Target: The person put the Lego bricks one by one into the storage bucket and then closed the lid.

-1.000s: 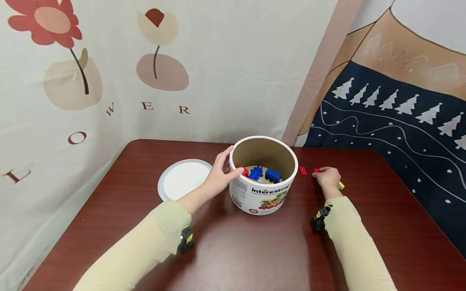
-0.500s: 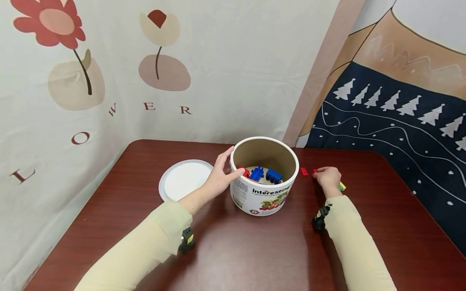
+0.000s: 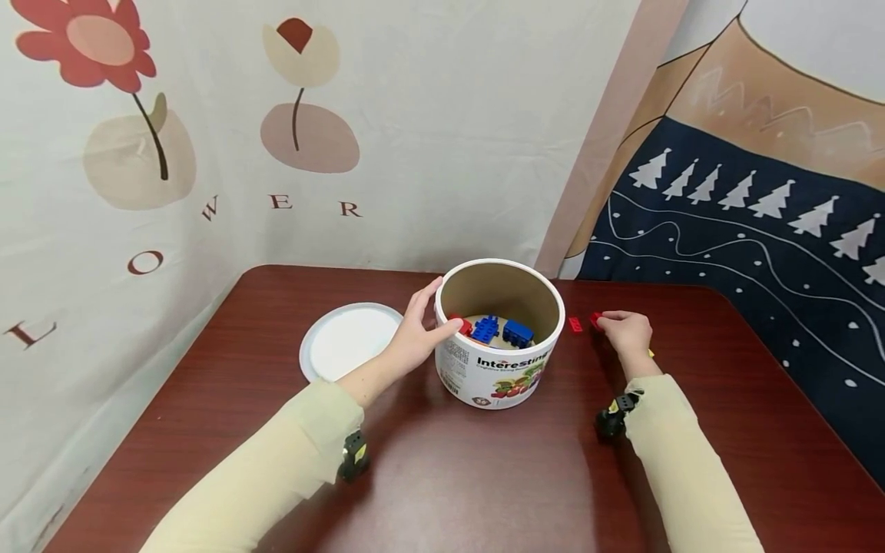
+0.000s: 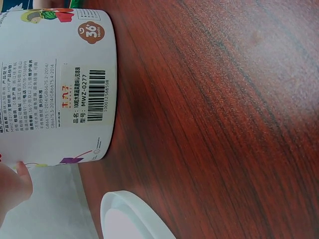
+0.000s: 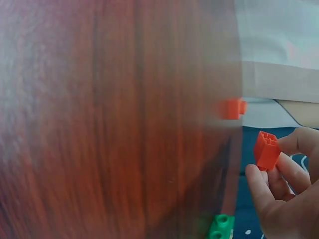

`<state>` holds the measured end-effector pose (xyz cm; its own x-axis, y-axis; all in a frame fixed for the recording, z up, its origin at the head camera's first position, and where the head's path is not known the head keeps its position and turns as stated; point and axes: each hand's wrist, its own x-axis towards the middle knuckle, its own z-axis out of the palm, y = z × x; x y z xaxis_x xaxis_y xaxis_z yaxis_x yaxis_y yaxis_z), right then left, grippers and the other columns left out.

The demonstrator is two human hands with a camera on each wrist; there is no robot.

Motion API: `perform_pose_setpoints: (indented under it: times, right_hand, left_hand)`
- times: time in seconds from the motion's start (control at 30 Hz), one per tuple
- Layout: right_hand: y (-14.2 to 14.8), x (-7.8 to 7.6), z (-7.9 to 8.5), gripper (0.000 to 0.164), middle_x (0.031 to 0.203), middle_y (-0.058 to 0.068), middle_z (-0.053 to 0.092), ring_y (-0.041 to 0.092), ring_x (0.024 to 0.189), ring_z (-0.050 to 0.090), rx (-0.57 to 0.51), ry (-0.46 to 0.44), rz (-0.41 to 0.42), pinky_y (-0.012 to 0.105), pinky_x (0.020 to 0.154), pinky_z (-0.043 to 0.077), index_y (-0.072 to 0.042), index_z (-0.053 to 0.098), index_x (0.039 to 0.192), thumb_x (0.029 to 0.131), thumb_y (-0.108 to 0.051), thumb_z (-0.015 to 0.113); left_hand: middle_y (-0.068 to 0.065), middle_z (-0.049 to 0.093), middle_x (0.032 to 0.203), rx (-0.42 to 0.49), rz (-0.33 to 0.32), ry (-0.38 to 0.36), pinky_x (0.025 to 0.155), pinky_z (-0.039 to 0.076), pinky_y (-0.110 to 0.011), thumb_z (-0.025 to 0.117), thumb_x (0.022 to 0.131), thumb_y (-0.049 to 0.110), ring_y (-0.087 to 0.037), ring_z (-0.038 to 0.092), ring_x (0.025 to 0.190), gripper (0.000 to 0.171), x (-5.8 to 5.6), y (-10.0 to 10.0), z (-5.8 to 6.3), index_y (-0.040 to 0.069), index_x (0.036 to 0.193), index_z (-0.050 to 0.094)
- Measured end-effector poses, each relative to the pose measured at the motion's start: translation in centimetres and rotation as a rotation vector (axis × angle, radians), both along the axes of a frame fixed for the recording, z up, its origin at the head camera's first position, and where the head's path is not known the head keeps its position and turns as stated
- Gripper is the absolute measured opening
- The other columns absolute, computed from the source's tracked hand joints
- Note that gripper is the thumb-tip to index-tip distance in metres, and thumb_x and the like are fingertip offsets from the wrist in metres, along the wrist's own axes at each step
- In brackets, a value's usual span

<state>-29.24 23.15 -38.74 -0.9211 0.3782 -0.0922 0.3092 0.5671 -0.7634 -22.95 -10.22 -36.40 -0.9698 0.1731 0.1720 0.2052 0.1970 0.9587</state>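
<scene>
Where the dark red-brown table (image 3: 449, 476) ends, a pale cloth (image 3: 449, 153) printed with flowers (image 3: 100, 40) hangs at twelve o'clock, and a navy cloth (image 3: 719, 230) with white trees (image 3: 737, 190) at two o'clock. On the table stands a white bucket (image 3: 463, 372) with blue blocks (image 3: 518, 333) inside, a white lid (image 3: 346, 338) lying at its nine o'clock; the left hand (image 3: 413, 334) rests spread against that same side. The right hand (image 3: 628, 335) pinches a red block (image 5: 267, 151) between thumb and fingers, at about ten o'clock from the hand's middle in the head view. Just beside it, at nine o'clock, lies a second red block (image 3: 575, 324). Seen from the right wrist, the held block is bright, boxy and slightly tilted, its hollow, divided end uppermost; its lower end seems to carry a stud, though fingers partly hide it.
</scene>
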Motion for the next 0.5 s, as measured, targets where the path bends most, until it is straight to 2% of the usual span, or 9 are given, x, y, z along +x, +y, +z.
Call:
perform_pose_setpoints:
  times: [0.1,0.23,0.43,0.5]
  right_hand:
    - [0.2,0.2,0.6,0.035,0.115,0.024,0.063,0.018,0.083,0.06,-0.007,0.022,0.006,0.011,0.057,0.041,0.004,0.065,0.114,0.086,-0.018,0.057]
    - [0.6,0.4,1.3,0.036,0.111,0.023,0.064,0.006,0.067,0.06,-0.025,0.026,0.015,0.007,0.055,0.042,0.002,0.064,0.116,0.087,-0.018,0.057]
    - [0.7,0.7,2.6,0.037,0.108,0.018,0.066,-0.003,0.063,0.057,-0.028,0.018,0.038,0.009,0.06,0.044,-0.001,0.064,0.119,0.088,-0.02,0.057]
    - [0.7,0.8,3.1,0.037,0.113,0.02,0.065,0.001,0.067,0.059,-0.019,0.02,0.056,0.01,0.063,0.044,-0.002,0.063,0.12,0.088,-0.021,0.057]
  left_hand:
    - [-0.015,0.024,0.148,-0.005,0.001,-0.007,0.111,0.032,-0.046,0.063,0.088,0.012,-0.032,0.031,0.136,0.073,0.0,0.0,0.0,0.01,0.148,0.023]
    - [-0.015,0.024,0.148,-0.004,-0.002,-0.007,0.112,0.031,-0.047,0.063,0.088,0.014,-0.033,0.031,0.136,0.073,-0.1,0.0,-0.2,0.01,0.148,0.022]
    - [-0.014,0.024,0.148,-0.009,0.003,-0.008,0.111,0.033,-0.047,0.063,0.087,0.015,-0.032,0.033,0.134,0.073,-0.1,0.0,-0.1,0.011,0.148,0.023]
    - [-0.014,0.025,0.148,-0.012,0.006,-0.008,0.111,0.033,-0.046,0.064,0.087,0.014,-0.031,0.033,0.134,0.074,-0.1,0.0,-0.1,0.011,0.148,0.023]
